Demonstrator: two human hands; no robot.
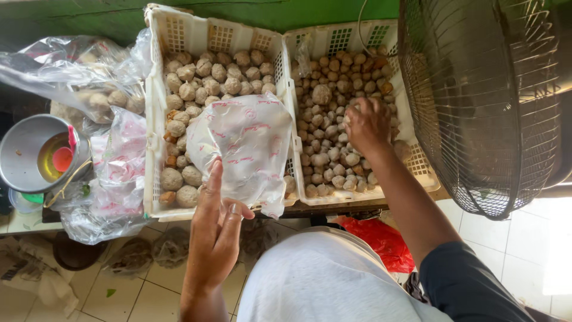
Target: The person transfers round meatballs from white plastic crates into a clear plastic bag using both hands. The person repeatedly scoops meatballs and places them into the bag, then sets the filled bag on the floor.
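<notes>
Green wall behind two white crates of meatballs.
Left hand [215, 229] holds bag [247, 149] open at 9 o'clock; right hand [366, 124] closes on meatballs [333, 149]; keep bag mouth wide.

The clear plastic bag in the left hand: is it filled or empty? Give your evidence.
Apparently empty. The plastic bag hangs flat and limp from the left hand, no balls visible inside.

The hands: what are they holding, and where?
Left hand holds the plastic bag by its lower edge; right hand grips small balls in the basket.
</notes>
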